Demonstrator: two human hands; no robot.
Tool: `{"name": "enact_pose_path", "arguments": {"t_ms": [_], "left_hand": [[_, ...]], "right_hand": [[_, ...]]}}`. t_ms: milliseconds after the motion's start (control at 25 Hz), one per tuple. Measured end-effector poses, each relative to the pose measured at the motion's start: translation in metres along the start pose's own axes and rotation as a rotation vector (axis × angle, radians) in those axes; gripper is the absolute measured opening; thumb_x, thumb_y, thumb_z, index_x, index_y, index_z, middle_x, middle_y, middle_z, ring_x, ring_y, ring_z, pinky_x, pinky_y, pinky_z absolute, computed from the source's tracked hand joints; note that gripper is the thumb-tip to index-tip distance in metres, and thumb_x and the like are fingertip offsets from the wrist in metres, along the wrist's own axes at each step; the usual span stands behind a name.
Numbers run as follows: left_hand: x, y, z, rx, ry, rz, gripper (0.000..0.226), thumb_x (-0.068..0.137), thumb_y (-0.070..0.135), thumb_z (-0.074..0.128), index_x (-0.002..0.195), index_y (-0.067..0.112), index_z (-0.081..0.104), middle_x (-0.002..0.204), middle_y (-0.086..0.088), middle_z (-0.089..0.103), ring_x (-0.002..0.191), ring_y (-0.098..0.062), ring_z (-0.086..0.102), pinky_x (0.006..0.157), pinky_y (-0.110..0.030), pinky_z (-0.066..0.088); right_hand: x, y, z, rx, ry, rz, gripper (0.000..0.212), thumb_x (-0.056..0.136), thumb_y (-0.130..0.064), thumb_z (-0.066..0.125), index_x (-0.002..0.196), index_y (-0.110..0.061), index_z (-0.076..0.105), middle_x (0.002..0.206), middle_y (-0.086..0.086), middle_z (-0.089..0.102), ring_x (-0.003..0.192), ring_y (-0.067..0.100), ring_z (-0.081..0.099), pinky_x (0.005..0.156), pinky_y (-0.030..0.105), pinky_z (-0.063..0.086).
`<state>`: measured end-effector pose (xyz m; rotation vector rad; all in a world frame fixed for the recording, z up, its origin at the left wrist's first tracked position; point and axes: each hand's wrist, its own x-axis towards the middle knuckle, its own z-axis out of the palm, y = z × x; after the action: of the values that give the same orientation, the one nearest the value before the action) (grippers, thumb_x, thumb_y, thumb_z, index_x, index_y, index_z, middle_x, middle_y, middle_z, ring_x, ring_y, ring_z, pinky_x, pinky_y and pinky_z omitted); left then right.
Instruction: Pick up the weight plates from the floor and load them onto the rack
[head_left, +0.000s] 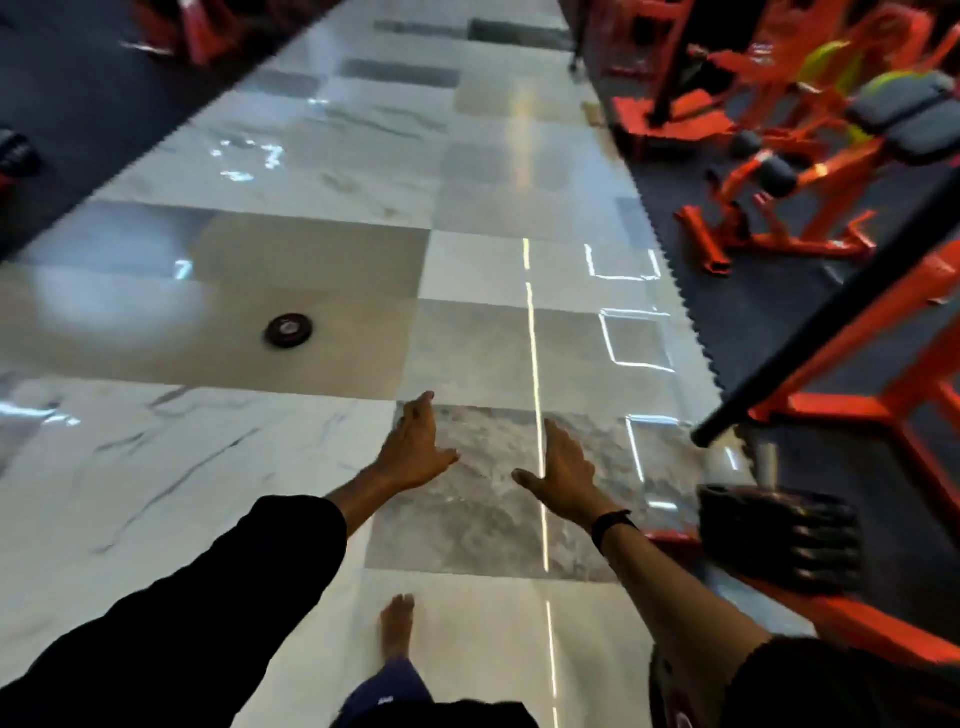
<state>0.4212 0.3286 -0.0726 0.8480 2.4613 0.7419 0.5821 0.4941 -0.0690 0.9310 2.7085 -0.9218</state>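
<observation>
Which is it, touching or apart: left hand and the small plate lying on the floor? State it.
Apart. The head view shows the left hand open in the air, with a wide stretch of bare tile between it and the small plate lying farther ahead to the left.

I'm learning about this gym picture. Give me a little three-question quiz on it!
1. True or false: both hands are holding weight plates.
2. How many weight plates lie alone out on the shiny tiles?
3. The stack of plates on the orange rack sits nearer which hand? A) left B) right

Key:
1. False: the left hand and right hand are open and hold nothing.
2. One weight plate.
3. B: the stack of plates is on the orange rack.
</observation>
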Motion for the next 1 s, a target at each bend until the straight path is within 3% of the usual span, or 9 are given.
{"name": "enact_pose_path", "arguments": {"t_ms": [240,440,800,1000], "left_hand": [[-0.018,-0.103,-0.061,-0.169,0.049,-0.212,0.077,0.082,0.035,0.075,0.142,0.012,0.034,0.146,-0.014,0.044,0.133,-0.030,0.045,0.105,-0.043,0.043],[-0.007,-0.188,-0.117,-0.267,0.049,-0.343,0.066,0.083,0.038,0.074,0.136,0.015,0.042,0.137,-0.014,0.051,0.123,-0.029,0.053,0.102,-0.038,0.045],[0.044,-0.282,-0.219,-0.406,0.213,-0.424,0.065,0.082,0.034,0.075,0.135,0.014,0.043,0.138,-0.015,0.050,0.125,-0.028,0.052,0.103,-0.040,0.044],[0.081,-0.323,-0.247,-0.458,0.223,-0.488,0.065,0.082,0.035,0.074,0.136,0.015,0.042,0.139,-0.015,0.049,0.125,-0.027,0.052,0.104,-0.040,0.044]], "right_hand": [[0.067,-0.108,0.031,0.095,-0.040,-0.151,0.090,0.090,-0.041,0.065,0.154,-0.013,0.008,0.161,0.018,0.009,0.149,0.035,0.011,0.117,0.054,0.021],[0.114,-0.203,0.073,0.147,-0.128,-0.206,0.086,0.091,-0.028,0.066,0.153,-0.004,0.011,0.159,0.015,0.017,0.146,0.028,0.021,0.116,0.032,0.021],[0.206,-0.335,0.133,0.131,-0.249,-0.228,0.084,0.090,-0.036,0.066,0.152,-0.013,0.014,0.155,0.017,0.027,0.135,0.036,0.040,0.110,0.045,0.035],[0.270,-0.387,0.161,0.120,-0.305,-0.251,0.083,0.090,-0.037,0.066,0.151,-0.013,0.015,0.152,0.018,0.030,0.132,0.036,0.041,0.106,0.044,0.036]]}}
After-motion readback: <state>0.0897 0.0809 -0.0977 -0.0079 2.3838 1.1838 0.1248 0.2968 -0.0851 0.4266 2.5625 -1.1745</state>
